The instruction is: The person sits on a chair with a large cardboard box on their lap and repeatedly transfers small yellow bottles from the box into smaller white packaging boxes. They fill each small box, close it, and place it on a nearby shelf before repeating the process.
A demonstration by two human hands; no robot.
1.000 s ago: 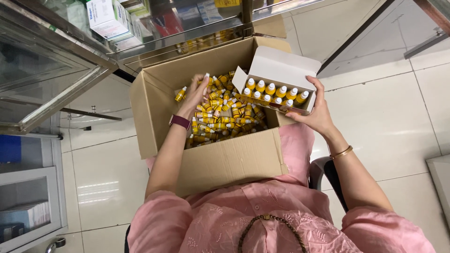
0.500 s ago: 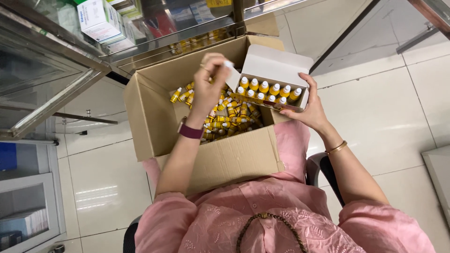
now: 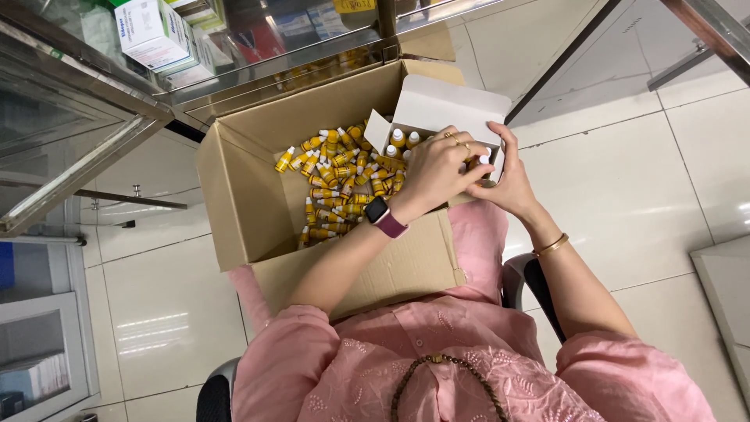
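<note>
A brown cardboard box (image 3: 250, 203) rests on my lap with several small yellow bottles with white caps (image 3: 332, 184) loose on its bottom. Over its right side my right hand (image 3: 512, 184) grips a small white carton (image 3: 449, 105) with its lid up and rows of the same bottles inside. My left hand (image 3: 437, 168), with a dark watch on a maroon strap at the wrist, lies over the carton's open top. Its fingers are pinched on a bottle that shows only as a bit of yellow and white at the fingertips.
A glass and metal display cabinet (image 3: 94, 117) holding white medicine packs (image 3: 152, 31) stands at the upper left, close behind the cardboard box. White floor tiles (image 3: 641, 187) spread to the right. I sit on a dark chair (image 3: 531, 277).
My left hand rose from the loose bottles with one in its fingers and moved right onto the white carton. The right hand has kept hold of the carton.
</note>
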